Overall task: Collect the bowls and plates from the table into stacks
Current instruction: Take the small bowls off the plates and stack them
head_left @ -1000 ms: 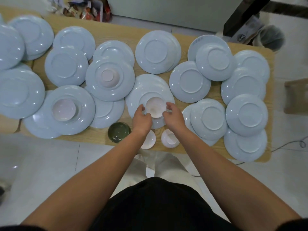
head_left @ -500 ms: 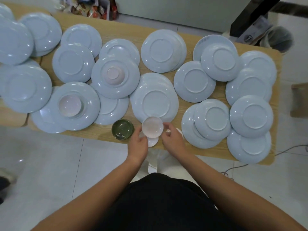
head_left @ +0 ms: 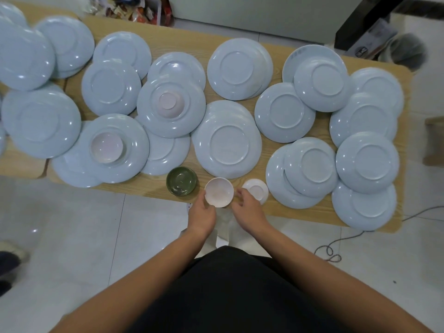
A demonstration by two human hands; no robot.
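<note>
A small pale pink bowl (head_left: 219,192) sits upright at the table's front edge. My left hand (head_left: 203,212) grips its left rim, and the curled fingers of my right hand (head_left: 247,207) hold its right rim. Just right of it lies a small upside-down bowl (head_left: 257,188), partly behind my right hand. A dark green bowl (head_left: 181,180) stands to the left. Two more pink bowls rest on plates: one upright (head_left: 107,147), one upside-down (head_left: 169,104). Several pale blue plates lie face down, the nearest a large one (head_left: 228,140).
The wooden table (head_left: 149,186) is covered with overlapping plates, some hanging over its front edge at the left (head_left: 72,174) and right (head_left: 364,205). A cable (head_left: 336,246) lies on the tiled floor at the right. Boxes and a bin stand behind the table.
Both hands lifted the pink bowl off the large centre plate and brought it back to the front edge, where it now covers one of the two small bowls seen there earlier.
</note>
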